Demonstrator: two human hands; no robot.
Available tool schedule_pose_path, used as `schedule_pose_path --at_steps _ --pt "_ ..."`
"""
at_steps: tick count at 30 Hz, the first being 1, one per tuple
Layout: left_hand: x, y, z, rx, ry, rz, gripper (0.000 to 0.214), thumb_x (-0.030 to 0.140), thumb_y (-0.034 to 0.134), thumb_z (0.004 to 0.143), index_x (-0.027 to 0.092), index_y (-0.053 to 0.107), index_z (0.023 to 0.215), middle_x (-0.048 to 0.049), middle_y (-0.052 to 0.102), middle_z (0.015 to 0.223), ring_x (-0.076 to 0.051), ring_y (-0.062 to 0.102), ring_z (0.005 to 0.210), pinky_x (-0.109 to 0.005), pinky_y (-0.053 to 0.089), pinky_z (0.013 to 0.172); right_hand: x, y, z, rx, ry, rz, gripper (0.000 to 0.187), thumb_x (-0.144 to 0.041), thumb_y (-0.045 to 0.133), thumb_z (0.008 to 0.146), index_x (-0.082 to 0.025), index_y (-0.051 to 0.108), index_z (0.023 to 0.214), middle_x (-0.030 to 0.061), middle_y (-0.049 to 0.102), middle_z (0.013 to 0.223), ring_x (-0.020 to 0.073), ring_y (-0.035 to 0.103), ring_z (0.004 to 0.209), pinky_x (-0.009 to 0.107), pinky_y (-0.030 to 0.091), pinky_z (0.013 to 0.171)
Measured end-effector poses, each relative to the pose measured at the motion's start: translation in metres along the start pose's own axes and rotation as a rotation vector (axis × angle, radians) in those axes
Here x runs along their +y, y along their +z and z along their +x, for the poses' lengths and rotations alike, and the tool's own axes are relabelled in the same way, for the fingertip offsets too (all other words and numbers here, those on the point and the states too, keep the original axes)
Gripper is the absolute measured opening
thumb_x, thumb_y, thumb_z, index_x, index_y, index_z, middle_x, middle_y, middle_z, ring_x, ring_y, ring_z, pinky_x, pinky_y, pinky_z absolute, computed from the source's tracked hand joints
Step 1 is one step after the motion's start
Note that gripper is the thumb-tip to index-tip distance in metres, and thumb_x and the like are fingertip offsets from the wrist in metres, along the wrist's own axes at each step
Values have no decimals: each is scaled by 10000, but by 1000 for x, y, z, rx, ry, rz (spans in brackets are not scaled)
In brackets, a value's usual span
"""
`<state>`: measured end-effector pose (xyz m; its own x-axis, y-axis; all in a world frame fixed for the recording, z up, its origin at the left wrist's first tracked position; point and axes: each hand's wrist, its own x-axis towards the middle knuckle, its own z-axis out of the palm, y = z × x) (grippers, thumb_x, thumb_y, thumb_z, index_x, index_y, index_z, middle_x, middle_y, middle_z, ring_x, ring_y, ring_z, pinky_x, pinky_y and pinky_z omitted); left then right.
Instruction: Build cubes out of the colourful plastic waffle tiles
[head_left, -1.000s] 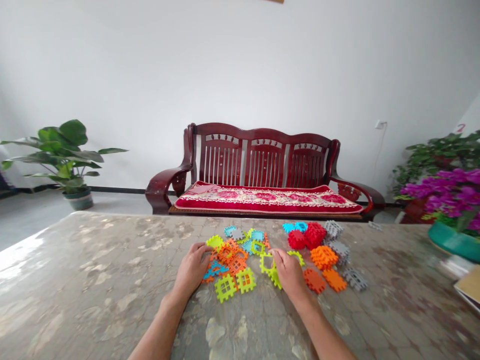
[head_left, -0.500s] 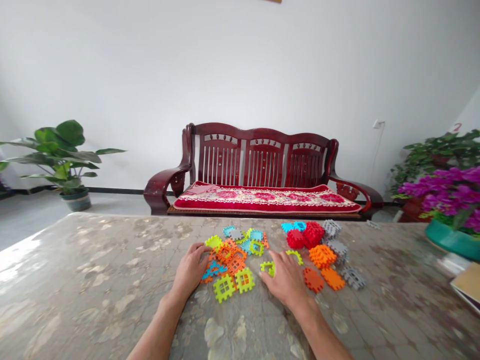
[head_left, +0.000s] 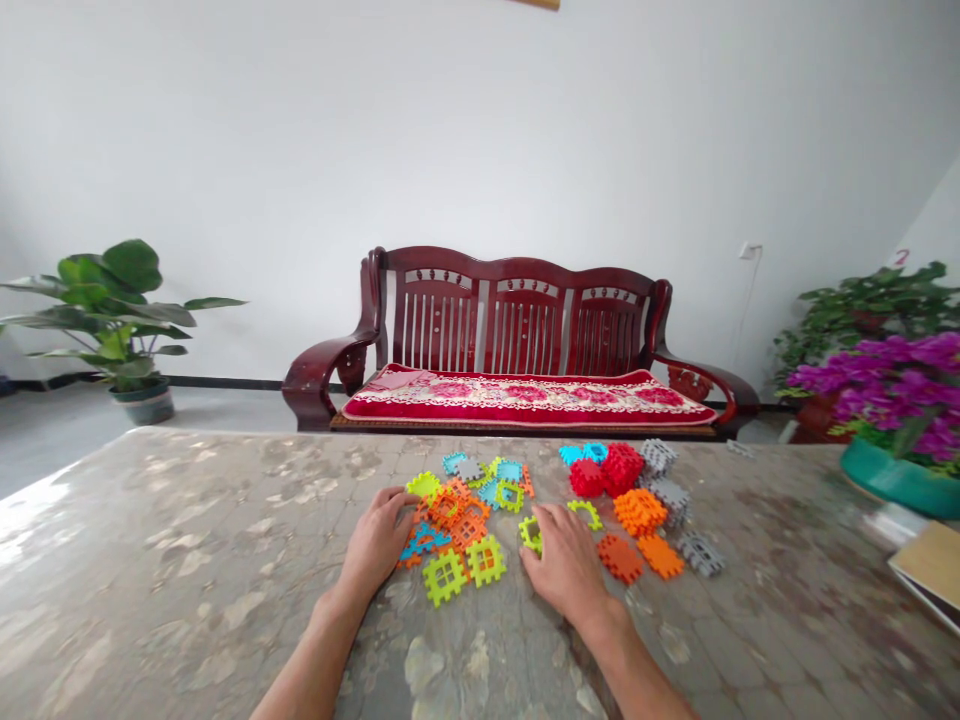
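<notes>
A loose pile of flat interlocking plastic squares (head_left: 465, 510) in green, orange, blue and grey lies on the marbled table (head_left: 187, 560). My left hand (head_left: 375, 545) rests palm down at the pile's left edge, fingers curled onto orange and blue pieces. My right hand (head_left: 566, 560) lies palm down just right of the pile, its fingers over a lime green square piece (head_left: 531, 533), and I cannot tell whether it grips it. Two lime green grid squares (head_left: 465, 568) lie between my hands.
Assembled cubes (head_left: 622, 470) in red, orange, grey and blue stand right of my right hand, with flat orange pieces (head_left: 641, 556) and a grey piece (head_left: 701, 553) nearby. A teal pot of purple flowers (head_left: 896, 440) and a book (head_left: 930, 570) sit at the table's right. A wooden bench (head_left: 517, 340) stands behind.
My right hand slid left and toward me, dragging the lime green piece with it. My left hand stayed at the pile's left edge.
</notes>
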<state>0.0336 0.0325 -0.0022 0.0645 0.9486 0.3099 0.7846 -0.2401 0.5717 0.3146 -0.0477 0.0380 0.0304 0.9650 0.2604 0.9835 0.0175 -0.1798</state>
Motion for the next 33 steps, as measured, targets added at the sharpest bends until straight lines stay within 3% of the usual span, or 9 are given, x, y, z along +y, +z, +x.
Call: schedule_pose_path --at_steps 8,13,19,25,33 --pt "-2 1 0 24 18 -15 288 268 478 826 244 715 986 -58 616 1161 -200 624 1051 -335 462 980 8 3 5 31 5 25 432 -306 582 812 -175 600 1224 102 662 1169 248 564 1111 324 369 969" --pt "-2 1 0 7 9 -14 297 266 467 830 238 713 994 -67 610 1171 -207 622 1057 -344 460 978 37 -5 17 117 136 -50 483 -367 550 862 -143 544 1290 121 655 1212 250 584 1098 324 383 934" --pt "-3 1 0 7 16 -11 294 270 469 826 240 710 992 -66 610 1174 -210 620 1068 -344 460 976 69 -4 21 71 263 -160 484 -402 530 883 -140 538 1289 133 672 1169 267 596 1057 343 393 871" --pt "-5 2 0 11 25 -14 297 286 459 838 241 704 1000 -62 607 1174 -202 617 1071 -339 454 989 71 1 20 29 285 -194 508 -393 516 886 -131 508 1321 152 661 1178 268 589 1070 356 388 866" --pt "-4 1 0 -2 17 -27 298 282 462 831 234 705 997 -68 604 1173 -210 616 1064 -353 450 994 63 -5 20 -11 287 -182 448 -415 544 857 -201 568 1249 114 670 1168 255 589 1070 342 383 865"
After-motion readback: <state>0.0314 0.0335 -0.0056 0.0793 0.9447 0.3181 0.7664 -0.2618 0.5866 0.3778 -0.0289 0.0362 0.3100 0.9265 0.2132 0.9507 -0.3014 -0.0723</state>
